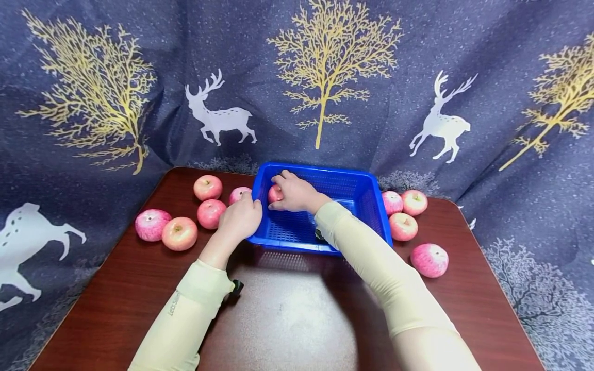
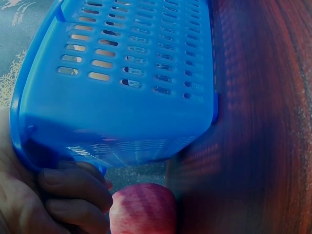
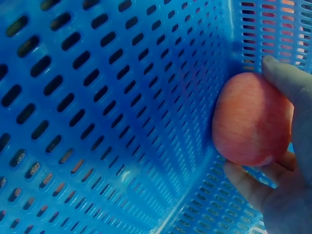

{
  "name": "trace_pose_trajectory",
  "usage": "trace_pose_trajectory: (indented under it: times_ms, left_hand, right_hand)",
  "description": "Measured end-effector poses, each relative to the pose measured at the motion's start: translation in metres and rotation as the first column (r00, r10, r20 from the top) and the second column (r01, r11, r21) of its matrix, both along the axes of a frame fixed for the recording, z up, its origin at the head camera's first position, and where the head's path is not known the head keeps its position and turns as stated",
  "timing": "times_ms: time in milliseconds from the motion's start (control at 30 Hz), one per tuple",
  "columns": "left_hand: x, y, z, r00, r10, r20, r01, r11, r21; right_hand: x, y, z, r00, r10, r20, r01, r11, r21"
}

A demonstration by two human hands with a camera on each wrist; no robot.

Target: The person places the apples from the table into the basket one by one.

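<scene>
A blue plastic basket [image 1: 325,169] with slotted walls stands toward the back of the table. My left hand [image 1: 242,217] grips its left rim; in the left wrist view the fingers [image 2: 75,187] are curled at the basket edge. Inside the basket, near its left end, my right hand [image 1: 297,194] holds a red apple [image 1: 275,194]. The right wrist view shows that apple [image 3: 251,119] between thumb and fingers, close to the slotted wall. Just beyond the left hand, a pink apple [image 1: 239,194] sits outside the basket, partly hidden.
Several apples lie on the brown table [image 1: 287,319] left of the basket, among them a pale red apple [image 1: 179,234]. Several more are on the right, with a pink apple [image 1: 429,260] nearest the front. A dark patterned cloth [image 1: 274,103] hangs behind the table.
</scene>
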State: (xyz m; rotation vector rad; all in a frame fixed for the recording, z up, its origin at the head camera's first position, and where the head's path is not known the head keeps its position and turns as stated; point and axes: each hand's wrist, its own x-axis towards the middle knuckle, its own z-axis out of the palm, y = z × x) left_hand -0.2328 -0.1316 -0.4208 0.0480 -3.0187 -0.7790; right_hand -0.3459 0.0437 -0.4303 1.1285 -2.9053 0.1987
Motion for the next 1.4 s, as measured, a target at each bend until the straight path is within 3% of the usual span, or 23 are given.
trace_pose_trajectory:
  times_ms: [333,600,933,1267,1400]
  left_hand:
    - [0.0,0.001,0.0,1.0,-0.002,0.022,0.002,1.0,-0.003]
    - [0.001,0.001,-0.001,1.0,-0.005,0.019,0.005,1.0,0.001]
    - [0.001,0.0,-0.001,0.999,0.001,0.036,-0.002,1.0,0.014]
    - [0.0,0.0,-0.001,0.999,-0.001,0.037,0.001,1.0,0.015]
    - [-0.001,0.001,0.0,1.0,0.004,0.028,-0.004,1.0,0.013]
  right_hand:
    - [-0.001,0.0,-0.001,0.997,-0.026,-0.076,0.03,0.999,0.046]
    - [0.0,0.001,0.001,0.998,-0.033,-0.057,0.036,0.998,0.049]
    - [0.005,0.004,0.022,0.994,-0.043,-0.096,0.042,0.999,-0.015]
    - [0.01,0.011,0.038,0.987,-0.125,-0.098,0.109,0.983,-0.149]
    - [0.016,0.018,0.053,0.988,-0.14,-0.072,0.125,0.976,-0.177]
